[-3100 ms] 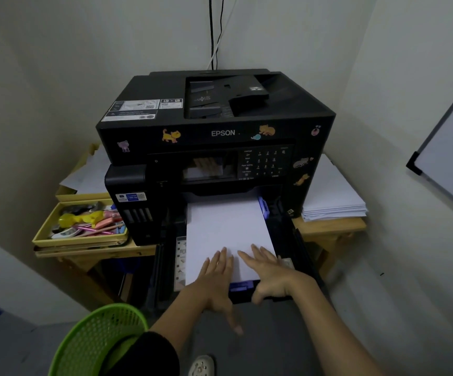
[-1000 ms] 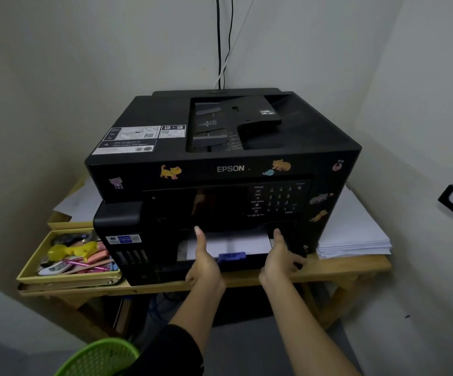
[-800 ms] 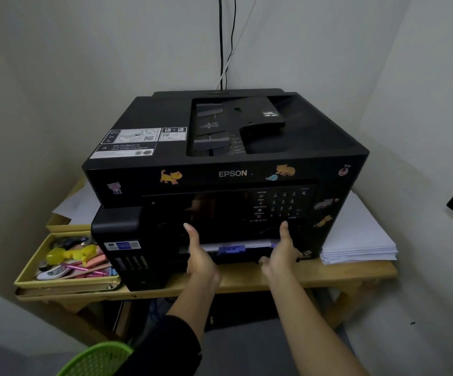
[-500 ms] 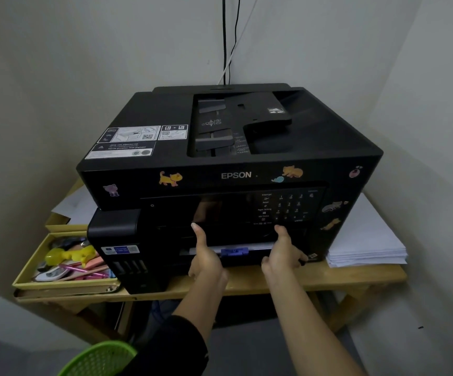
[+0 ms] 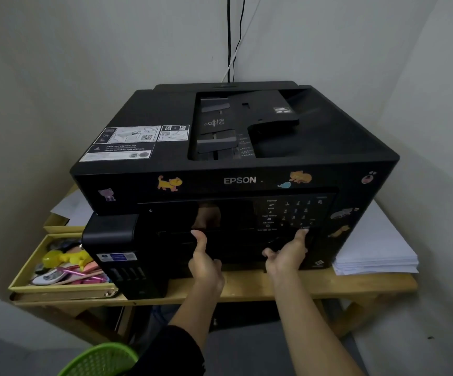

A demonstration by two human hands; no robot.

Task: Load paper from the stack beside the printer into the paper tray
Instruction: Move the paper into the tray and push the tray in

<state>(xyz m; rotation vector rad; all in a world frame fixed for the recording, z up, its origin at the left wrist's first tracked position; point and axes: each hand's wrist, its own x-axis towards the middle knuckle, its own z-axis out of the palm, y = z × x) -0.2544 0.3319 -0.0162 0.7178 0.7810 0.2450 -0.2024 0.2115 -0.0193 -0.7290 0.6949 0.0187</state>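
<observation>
Both hands, left point(image 5: 206, 263) and right point(image 5: 286, 257), press loosely open against the printer point(image 5: 236, 164) front, grasping nothing, paper stack point(image 5: 374, 248) right of them.

I read "EPSON" point(image 5: 239, 180) in pale capitals on the front band of the black printer point(image 5: 328, 142); on its top a white label point(image 5: 133, 142) carries a QR code and lines too blurred for me to read; the keypad point(image 5: 296, 213) shows digits I cannot quite resolve; the ink tank's blue label point(image 5: 117, 257) is illegible.
</observation>
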